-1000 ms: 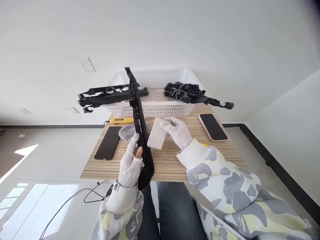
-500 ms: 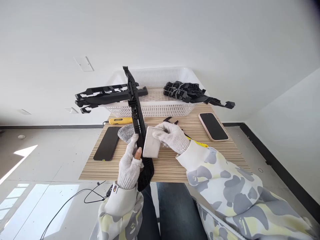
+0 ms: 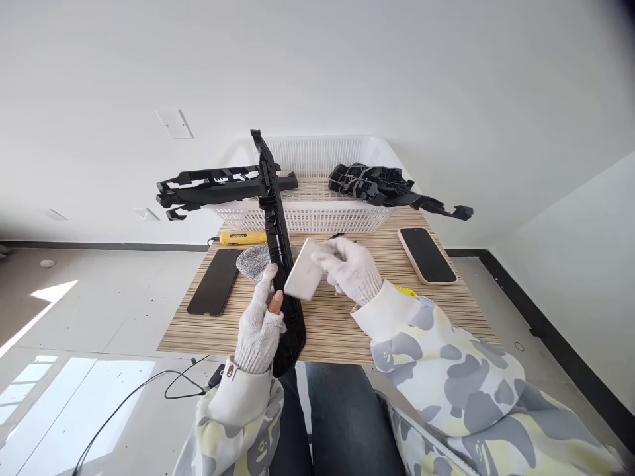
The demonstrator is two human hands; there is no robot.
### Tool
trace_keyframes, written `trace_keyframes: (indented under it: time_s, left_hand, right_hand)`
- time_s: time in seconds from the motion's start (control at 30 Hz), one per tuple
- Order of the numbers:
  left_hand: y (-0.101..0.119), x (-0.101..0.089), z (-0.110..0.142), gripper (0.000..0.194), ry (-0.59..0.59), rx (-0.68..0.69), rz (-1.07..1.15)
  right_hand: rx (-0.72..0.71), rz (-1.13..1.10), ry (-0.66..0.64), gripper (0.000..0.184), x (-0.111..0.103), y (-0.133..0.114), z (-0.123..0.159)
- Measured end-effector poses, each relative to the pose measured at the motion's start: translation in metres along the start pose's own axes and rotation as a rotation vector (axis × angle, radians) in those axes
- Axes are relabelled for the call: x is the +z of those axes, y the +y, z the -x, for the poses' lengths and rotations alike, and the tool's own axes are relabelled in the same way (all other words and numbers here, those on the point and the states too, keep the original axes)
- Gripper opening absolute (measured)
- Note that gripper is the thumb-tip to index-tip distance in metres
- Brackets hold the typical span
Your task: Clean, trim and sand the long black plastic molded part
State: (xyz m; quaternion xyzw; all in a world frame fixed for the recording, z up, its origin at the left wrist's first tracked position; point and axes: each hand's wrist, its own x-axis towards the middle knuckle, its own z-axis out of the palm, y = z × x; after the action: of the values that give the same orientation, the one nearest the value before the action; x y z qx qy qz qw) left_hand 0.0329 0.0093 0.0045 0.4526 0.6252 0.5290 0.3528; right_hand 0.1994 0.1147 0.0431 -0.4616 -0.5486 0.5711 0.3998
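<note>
A long black plastic trim piece slants up from the table's front edge towards the basket. My left hand, in a white knit glove with the thumb tip bare, grips its lower part. Between the gloved fingers of my right hand is a flat white rectangular pad, tilted, its lower left corner close to the black piece. Whether the pad touches the piece I cannot tell. A grey cloth lies behind the piece, partly hidden by it.
More black plastic parts lie across the left of a white basket, and a bundle of them on its right. A dark phone, a yellow tool and a pink-edged phone rest on the striped table.
My right hand has shifted slightly right with the white pad, which has turned from nearly upright to more tilted. My left hand still holds the black piece in about the same place.
</note>
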Motion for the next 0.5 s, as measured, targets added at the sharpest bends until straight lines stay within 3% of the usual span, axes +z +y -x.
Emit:
trace_keyframes:
  time_s: [0.07, 0.27, 0.4, 0.5]
  left_hand:
    - [0.0, 0.0, 0.0, 0.072, 0.006, 0.0, -0.005]
    - [-0.003, -0.003, 0.001, 0.072, -0.002, 0.011, -0.013]
    - [0.0, -0.005, 0.001, 0.077, -0.004, 0.0, -0.015]
    - [0.004, -0.004, 0.0, 0.079, -0.003, -0.026, 0.003]
  right_hand:
    - [-0.06, -0.027, 0.077, 0.04, 0.001, 0.005, -0.001]
    - [-0.169, 0.322, -0.146, 0.038, 0.002, 0.021, -0.004]
    - [-0.164, 0.345, -0.255, 0.065, 0.008, 0.025, -0.002]
    - [-0.115, 0.351, -0.261, 0.071, 0.013, 0.026, -0.001]
